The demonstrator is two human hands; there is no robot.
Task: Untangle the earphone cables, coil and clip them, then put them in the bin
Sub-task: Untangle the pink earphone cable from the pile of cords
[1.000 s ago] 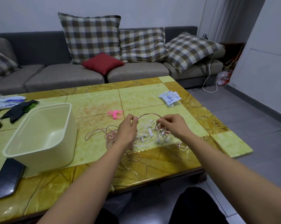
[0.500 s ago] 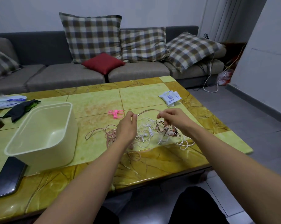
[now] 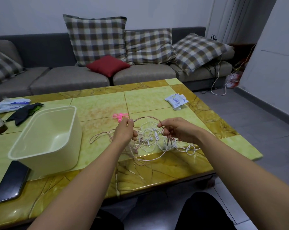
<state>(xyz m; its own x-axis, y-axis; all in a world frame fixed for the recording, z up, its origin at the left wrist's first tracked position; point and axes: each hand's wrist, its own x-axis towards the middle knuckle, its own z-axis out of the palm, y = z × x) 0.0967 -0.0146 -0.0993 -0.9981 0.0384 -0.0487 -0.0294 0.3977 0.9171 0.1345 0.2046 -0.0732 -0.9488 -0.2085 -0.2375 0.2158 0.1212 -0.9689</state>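
The earphone cables (image 3: 150,140) are lying in a loose white and pinkish tangle on the green-and-amber table (image 3: 99,103), near its front edge, with strands trailing out to the left and toward the person. One brownish-pink cable (image 3: 147,118) is arching up out of the heap and spanning the gap between the two hands. The left hand (image 3: 124,131) is pinching one end of that arc between thumb and curled fingertips, just above the tangle. The right hand (image 3: 178,130) is pinching the other side between thumb and forefinger. Its other fingers are curling round several gathered loops, and a couple of plugs are dangling from them toward the heap.

The person appears to be working on the first step, separating one cable from the rest and starting to gather it. Nothing looks clipped, and no cable is showing in the bin. The next move seems to call for easing the trailing length out of the white strands gently, so that no knot tightens, then winding it into the loops in the right hand.

The pink clips (image 3: 119,116) are lying just beyond the left hand. The cream bin (image 3: 49,163) is standing to the left of the tangle, with a dark phone (image 3: 11,180) beside it. A white packet (image 3: 176,101) is resting toward the far right of the table.
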